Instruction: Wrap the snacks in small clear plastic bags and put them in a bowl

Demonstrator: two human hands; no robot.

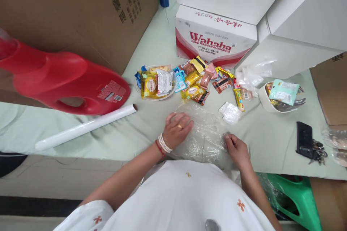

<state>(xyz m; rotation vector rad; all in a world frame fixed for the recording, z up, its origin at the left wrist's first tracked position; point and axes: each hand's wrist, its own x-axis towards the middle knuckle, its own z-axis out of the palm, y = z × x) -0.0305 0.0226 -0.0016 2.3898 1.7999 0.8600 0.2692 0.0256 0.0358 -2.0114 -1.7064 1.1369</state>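
A clear, crinkled plastic bag (204, 139) is spread on the cloth in front of me, between my hands. My left hand (177, 128), with a pearl bracelet, a red cord and a ring, is closed on the bag's left side, its fingers curled and partly hazy behind the film. At the right edge, my right hand (237, 149) pinches the film between thumb and fingers. Just beyond lie a pile of wrapped snacks (204, 75) and a clear bowl (162, 98) filled with more packets. A small folded piece of white plastic (230, 112) rests near my right hand.
At left are a red jug (67, 75), a white roll (86, 127) and a big cardboard box (81, 11). White cartons, one a Wahaha water box (214, 38), stand behind. Right: a white bowl (264, 103) of packets, keys (319, 151), a black case (304, 137); below, a green stool (300, 195).
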